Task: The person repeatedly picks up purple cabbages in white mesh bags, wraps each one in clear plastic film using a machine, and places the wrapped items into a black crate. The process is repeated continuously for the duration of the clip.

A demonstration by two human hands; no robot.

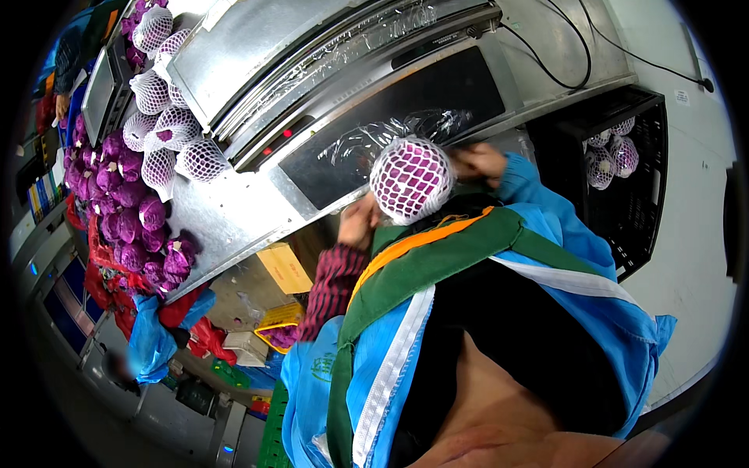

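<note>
A red cabbage in a white foam net (pixel 412 180) is close in front of my chest, at the front edge of the wrapping machine. My left hand (pixel 358 222) has its fingers curled against the cabbage's lower left side. On the other side is my right hand (pixel 483 164), blurred by motion, with its fingertips partly hidden behind the cabbage. Clear plastic film (pixel 374 140) lies crumpled behind the cabbage, over the machine's dark plate (pixel 409 96). Whether my right fingers grip the film or the cabbage is not visible.
Netted cabbages (pixel 175 126) and a pile of bare red cabbages (pixel 126 205) cover the left of the steel table (pixel 234 213). To the right, a black crate (pixel 649 193) holds several wrapped cabbages. A cable (pixel 576 82) loops behind. A person's hand (pixel 61 106) shows at far left.
</note>
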